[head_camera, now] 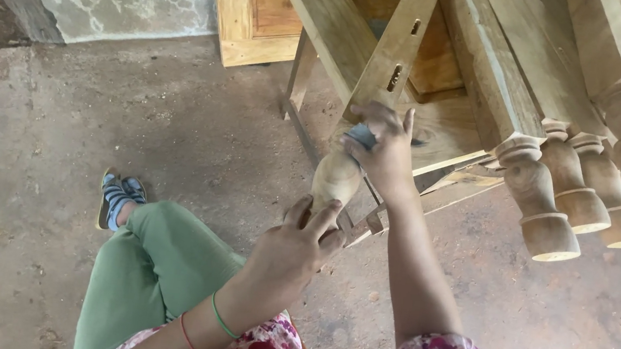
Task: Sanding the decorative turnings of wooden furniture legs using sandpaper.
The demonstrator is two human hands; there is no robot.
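Two hands on one turned wooden leg [337, 179]. My left hand [292, 252] wraps the rounded lower end of the leg, grip closed around it, fingers curled over the top. My right hand [385, 150] sits higher up the same leg, grip closed on a small blue-grey sanding pad [362, 134], pressing it against the wood where the round part meets the square upper section. Leg slants up and away from me, upper end leaning in among other wooden parts. Right of my hands: a row of finished turned legs [557, 202], ends pointing toward me, stacked side by side. Wooden panel [255, 12] stands behind, against the wall. Green trouser knee [160, 259] at lower left, sandalled foot [117, 199] on the concrete floor [43, 128].
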